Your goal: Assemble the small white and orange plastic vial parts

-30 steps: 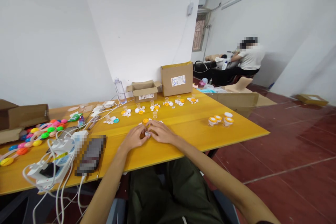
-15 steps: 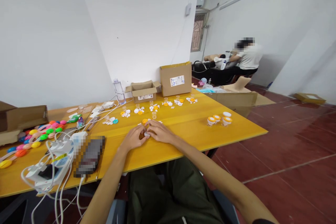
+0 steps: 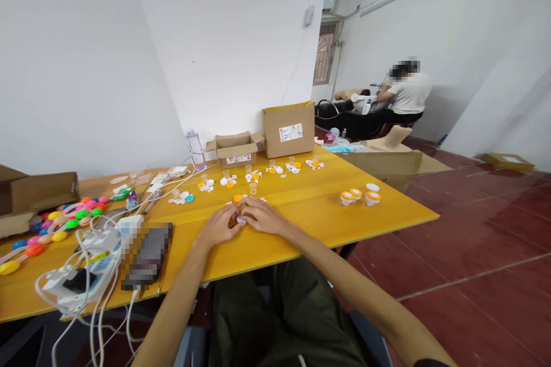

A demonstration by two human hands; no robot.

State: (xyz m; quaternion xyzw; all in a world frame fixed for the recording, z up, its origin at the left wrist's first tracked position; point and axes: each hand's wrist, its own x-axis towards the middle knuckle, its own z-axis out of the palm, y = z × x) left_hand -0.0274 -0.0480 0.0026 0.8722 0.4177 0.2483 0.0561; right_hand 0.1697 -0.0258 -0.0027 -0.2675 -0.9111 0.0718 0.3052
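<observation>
My left hand (image 3: pixel 221 226) and my right hand (image 3: pixel 263 217) meet low over the yellow tabletop (image 3: pixel 310 229). Between their thumbs and fingertips is a small round white plastic part (image 3: pixel 241 219), partly covered by the fingers. Both hands are closed around it. Just beyond the fingers lies an orange plastic ring (image 3: pixel 237 198), with small white pieces beside it. A clear plastic cup (image 3: pixel 253 188) stands a little behind my right hand.
Farther back are several groups of clear cups with white and orange parts (image 3: pixel 230 182). Capped cups (image 3: pixel 372 196) stand at right. A small open carton (image 3: pixel 236 149) and a larger box (image 3: pixel 289 129) line the wall. Power strips (image 3: pixel 103 264) and a phone (image 3: pixel 148 255) lie left. A person (image 3: pixel 408 92) sits far right.
Both hands stay in nearly the same place, still around the white part. The seated person's head and hands have shifted slightly.
</observation>
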